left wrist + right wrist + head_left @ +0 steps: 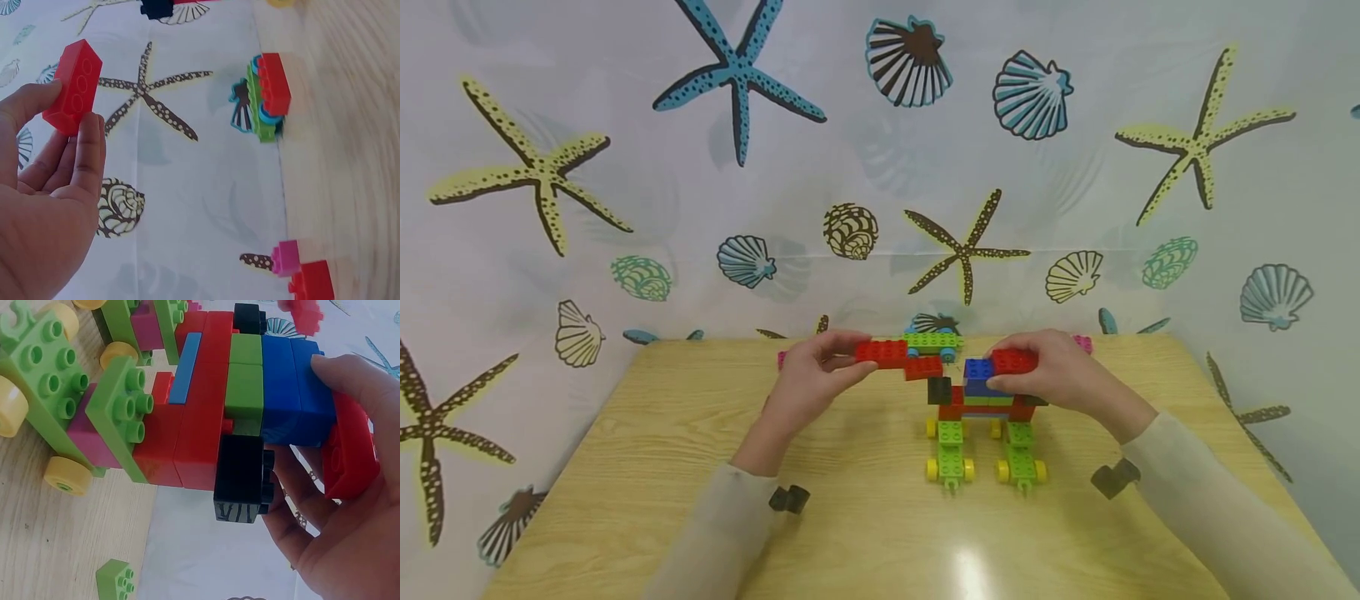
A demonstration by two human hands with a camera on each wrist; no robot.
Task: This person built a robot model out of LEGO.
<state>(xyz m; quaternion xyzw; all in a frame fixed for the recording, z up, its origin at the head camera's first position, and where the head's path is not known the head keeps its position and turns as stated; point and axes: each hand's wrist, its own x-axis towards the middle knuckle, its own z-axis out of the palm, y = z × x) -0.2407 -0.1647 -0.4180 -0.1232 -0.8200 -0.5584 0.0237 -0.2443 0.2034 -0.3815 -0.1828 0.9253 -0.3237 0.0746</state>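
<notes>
Two hands work over a wooden table point(625, 500) before a seashell-print curtain point(625, 125), fingers pinching red bricks.

Your worktop point(700, 500): pale wood grain, far edge against the shell-print backdrop. Near the middle, toward the far edge, a block build point(985, 417) stands on yellow-wheeled green bases. At the far edge, middle, sits a green wheeled piece point(934, 342). A pink brick point(1083, 342) lies by the far right corner. A loose red brick point(922, 367) sits just in front of the green piece.
</notes>
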